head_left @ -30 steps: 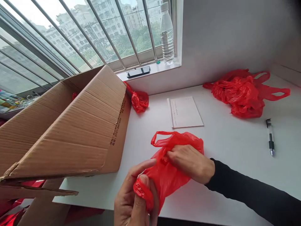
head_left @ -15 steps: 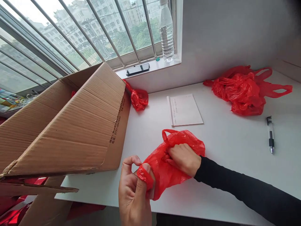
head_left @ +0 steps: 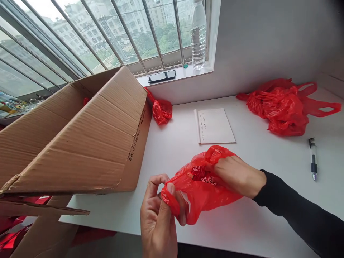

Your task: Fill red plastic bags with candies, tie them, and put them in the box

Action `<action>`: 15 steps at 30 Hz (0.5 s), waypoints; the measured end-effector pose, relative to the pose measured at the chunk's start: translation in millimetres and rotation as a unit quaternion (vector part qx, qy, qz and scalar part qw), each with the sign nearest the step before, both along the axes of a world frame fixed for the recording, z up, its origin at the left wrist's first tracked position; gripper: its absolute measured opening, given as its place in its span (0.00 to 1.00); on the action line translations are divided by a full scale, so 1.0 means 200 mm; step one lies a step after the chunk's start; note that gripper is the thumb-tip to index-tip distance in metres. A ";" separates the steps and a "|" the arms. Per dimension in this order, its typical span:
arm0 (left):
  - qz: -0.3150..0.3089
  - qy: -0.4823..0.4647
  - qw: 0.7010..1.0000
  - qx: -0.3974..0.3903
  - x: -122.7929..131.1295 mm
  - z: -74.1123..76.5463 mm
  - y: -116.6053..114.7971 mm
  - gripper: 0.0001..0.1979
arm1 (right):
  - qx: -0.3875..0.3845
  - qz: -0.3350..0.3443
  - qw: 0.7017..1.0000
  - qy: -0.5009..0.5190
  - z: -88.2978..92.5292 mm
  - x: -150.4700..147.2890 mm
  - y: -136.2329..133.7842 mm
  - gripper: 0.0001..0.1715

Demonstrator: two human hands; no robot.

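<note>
Over the white table I have a thin red plastic bag [head_left: 206,197]. My left hand [head_left: 161,211] is closed on a bunched edge of it, pinched between thumb and fingers. My right hand [head_left: 238,175] reaches into the bag's mouth, and its fingers are hidden by the red film. Small red wrapped packets [head_left: 209,180] with pale printed labels show inside the bag, just left of my right hand. What the right fingers touch cannot be made out.
An open cardboard box [head_left: 102,143] stands at the left, with a knotted red bag [head_left: 162,111] beside it. Behind lies a notebook [head_left: 216,125]; to the right are crumpled red bags [head_left: 285,107] and a pen [head_left: 313,159]. A phone [head_left: 162,76] and bottle [head_left: 199,43] occupy the windowsill.
My right hand has moved right and deeper into the bag, and the bag's opening has widened so that the printed packets show. The left hand keeps its pinch. The view has shifted slightly.
</note>
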State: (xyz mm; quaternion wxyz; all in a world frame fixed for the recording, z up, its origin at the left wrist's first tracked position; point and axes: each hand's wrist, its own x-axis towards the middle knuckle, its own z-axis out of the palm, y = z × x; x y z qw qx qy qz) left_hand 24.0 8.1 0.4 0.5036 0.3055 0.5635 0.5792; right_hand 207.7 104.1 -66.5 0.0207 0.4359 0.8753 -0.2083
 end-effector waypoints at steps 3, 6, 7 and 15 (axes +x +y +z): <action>-0.011 -0.002 1.000 -0.003 0.01 -0.01 0.00 0.13 | -0.005 -0.007 1.000 0.001 -0.01 -0.02 -0.01 0.12; -0.009 0.000 1.000 -0.006 0.01 -0.01 0.01 0.11 | 0.009 -0.018 0.999 0.030 -0.01 -0.02 0.01 0.12; -0.008 0.002 1.000 -0.004 0.01 0.00 0.01 0.10 | 0.009 -0.020 0.999 0.040 -0.01 -0.02 0.02 0.12; -0.017 -0.019 1.000 -0.005 0.04 -0.02 0.04 0.12 | 0.010 -0.021 0.998 0.051 0.04 0.07 0.06 0.14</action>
